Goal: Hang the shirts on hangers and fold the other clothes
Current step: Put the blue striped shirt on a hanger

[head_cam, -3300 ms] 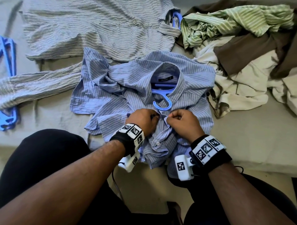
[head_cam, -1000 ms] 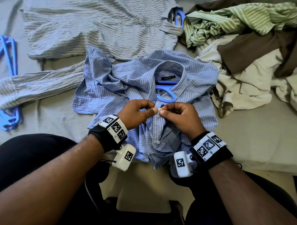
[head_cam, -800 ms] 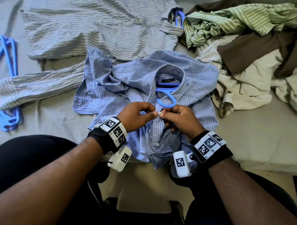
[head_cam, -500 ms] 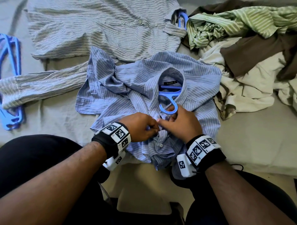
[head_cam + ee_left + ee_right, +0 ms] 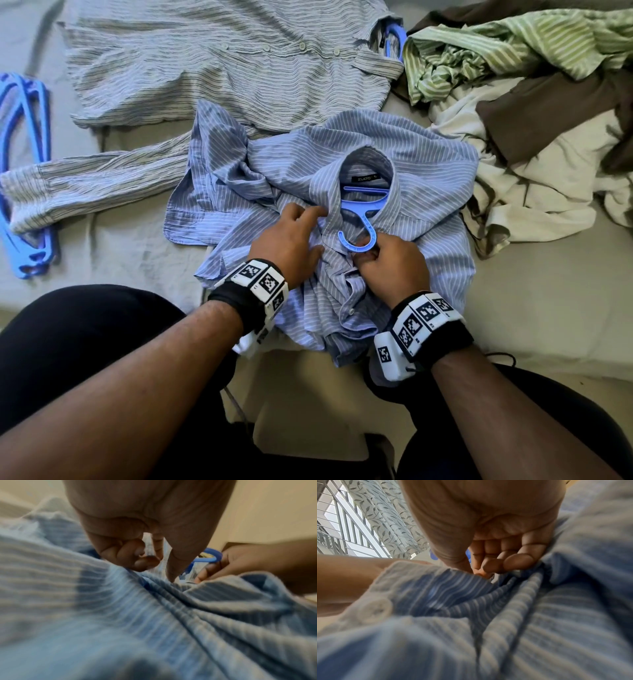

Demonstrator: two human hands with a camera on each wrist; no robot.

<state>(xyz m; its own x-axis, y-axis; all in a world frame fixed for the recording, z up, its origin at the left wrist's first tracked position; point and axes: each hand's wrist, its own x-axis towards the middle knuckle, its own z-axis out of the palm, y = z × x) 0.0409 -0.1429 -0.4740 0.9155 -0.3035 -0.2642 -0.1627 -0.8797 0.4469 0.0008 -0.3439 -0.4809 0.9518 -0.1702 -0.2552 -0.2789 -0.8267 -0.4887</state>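
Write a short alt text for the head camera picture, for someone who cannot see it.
Seen from above, a person's two hands work at the front of a blue striped shirt lying on a bed with a blue hanger in its collar: the left hand rests on the cloth and the right hand pinches it below the hook. A grey striped shirt lies behind, a heap of clothes to the right, spare hangers at the left.

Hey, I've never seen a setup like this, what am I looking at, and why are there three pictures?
No machine here: a person with cameras on the head and on each wrist. The big picture looks down from the head; the two blurry close-ups look along each hand.

The left hand rests on a blue striped shirt, fingers loose. The right hand pinches the shirt's front just below the hook of a blue hanger inside the collar.

Around it lie a grey striped shirt on its own hanger, spare blue hangers at the left, and a pile of green, brown and cream clothes at the right.
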